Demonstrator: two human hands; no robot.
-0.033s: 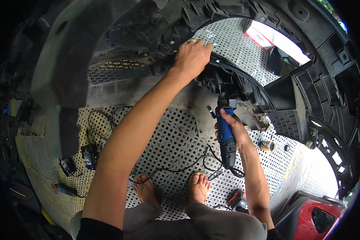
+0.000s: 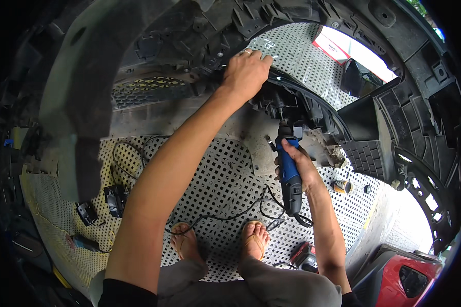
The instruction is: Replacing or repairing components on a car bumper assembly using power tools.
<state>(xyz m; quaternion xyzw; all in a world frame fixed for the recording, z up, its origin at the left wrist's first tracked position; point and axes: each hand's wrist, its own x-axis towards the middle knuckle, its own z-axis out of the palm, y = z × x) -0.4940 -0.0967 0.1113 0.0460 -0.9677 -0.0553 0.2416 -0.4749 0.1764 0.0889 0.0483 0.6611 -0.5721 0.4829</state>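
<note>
My right hand [image 2: 303,166] is wrapped around a blue and black rotary tool [image 2: 290,174], its cord trailing from the lower end. The tool's thin metal bit points up and reaches dark plastic fittings [image 2: 276,100] on the inner side of a large black bumper [image 2: 189,30]. Whether the tip touches them, I cannot tell. With a ring on one finger, my left hand [image 2: 247,74] grips the bumper's rim beside the big oval opening. Its fingertips are partly hidden behind the edge.
A black cord [image 2: 225,217] crosses the perforated floor mat near my sandalled feet. Black devices [image 2: 116,199] and another tool [image 2: 84,243] lie at left. At right are a small can [image 2: 342,186], a red and black battery tool [image 2: 306,256] and a red panel [image 2: 402,279]. A box [image 2: 333,46] shows through the opening.
</note>
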